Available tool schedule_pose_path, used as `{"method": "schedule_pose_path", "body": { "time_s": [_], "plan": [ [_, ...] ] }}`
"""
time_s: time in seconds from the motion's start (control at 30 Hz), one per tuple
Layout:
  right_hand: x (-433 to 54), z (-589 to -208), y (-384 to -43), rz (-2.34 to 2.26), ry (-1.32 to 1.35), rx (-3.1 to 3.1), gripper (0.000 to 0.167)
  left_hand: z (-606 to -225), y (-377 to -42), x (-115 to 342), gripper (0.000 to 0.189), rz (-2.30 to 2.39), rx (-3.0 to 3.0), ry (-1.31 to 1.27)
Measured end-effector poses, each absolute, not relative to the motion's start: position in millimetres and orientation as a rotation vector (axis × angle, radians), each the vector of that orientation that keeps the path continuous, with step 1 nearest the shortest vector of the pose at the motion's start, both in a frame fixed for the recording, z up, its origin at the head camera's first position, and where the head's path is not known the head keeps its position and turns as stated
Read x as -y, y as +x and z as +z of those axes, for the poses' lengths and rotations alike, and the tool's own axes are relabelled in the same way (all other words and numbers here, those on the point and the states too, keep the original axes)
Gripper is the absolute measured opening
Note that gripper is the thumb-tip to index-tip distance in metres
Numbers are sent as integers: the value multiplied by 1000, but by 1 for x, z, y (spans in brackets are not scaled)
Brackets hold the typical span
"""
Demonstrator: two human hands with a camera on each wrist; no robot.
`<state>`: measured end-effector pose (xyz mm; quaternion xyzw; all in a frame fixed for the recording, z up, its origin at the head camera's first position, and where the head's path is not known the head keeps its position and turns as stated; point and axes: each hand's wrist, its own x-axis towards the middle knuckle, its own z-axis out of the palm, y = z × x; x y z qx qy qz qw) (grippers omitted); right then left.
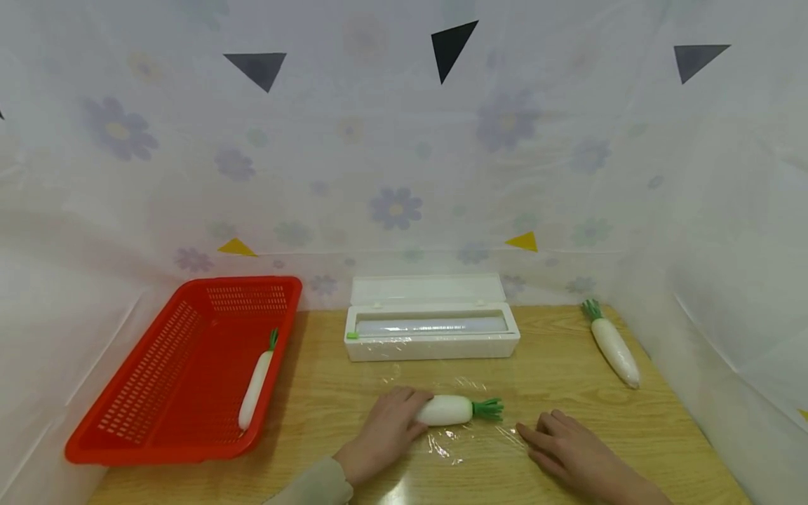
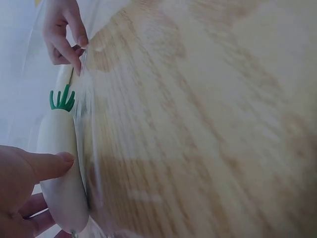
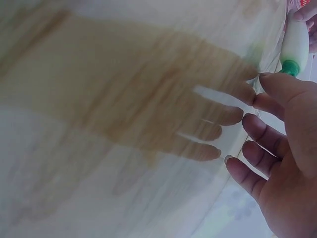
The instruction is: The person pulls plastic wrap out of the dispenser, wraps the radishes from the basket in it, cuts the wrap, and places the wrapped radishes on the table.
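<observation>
My left hand (image 1: 389,429) grips a white radish (image 1: 449,411) with green stalks near the middle of the table, its thumb on one side and fingers round the other. The radish lies on its side, stalks pointing right, over a sheet of clear cling film (image 1: 445,449) that shows only as glints. To the right of the stalks, my right hand (image 1: 571,449) rests low with loosely bent fingers. Its fingertips are at the film and tabletop in the right wrist view, thumb (image 3: 285,87) and forefinger slightly apart. Whether they touch the film is hard to make out.
A white cling film box (image 1: 432,348) with its lid raised and a roll inside stands behind the radish. A red basket (image 1: 183,449) at left holds a thin radish (image 1: 255,393). Another radish (image 1: 615,351) lies at far right. White patterned sheeting encloses the wooden table.
</observation>
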<state>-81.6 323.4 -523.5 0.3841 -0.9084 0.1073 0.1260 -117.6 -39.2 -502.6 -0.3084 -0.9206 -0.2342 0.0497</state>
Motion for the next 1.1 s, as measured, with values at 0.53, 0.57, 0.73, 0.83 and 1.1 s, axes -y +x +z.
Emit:
{"method": "schedule_pose_path", "body": {
  "time_s": [0.53, 0.57, 0.73, 0.83, 1.1],
  "plan": [
    [-319, -521, -87, 300, 971, 2776, 52, -509, -116, 44, 47, -732, 2809, -890],
    [-318, -521, -87, 302, 973, 2774, 51, -509, -116, 44, 49, -731, 2813, -882],
    [-316, -518, -84, 293, 1159, 2601, 30, -506, -108, 50, 62, -752, 2775, -779],
    [-313, -517, -83, 268, 1283, 2463, 28, -500, -100, 59, 60, -743, 2702, -726],
    [-306, -517, -78, 127, 1320, 2349, 28, -507, -88, 97, 14, -519, 2568, -1131]
  ]
}}
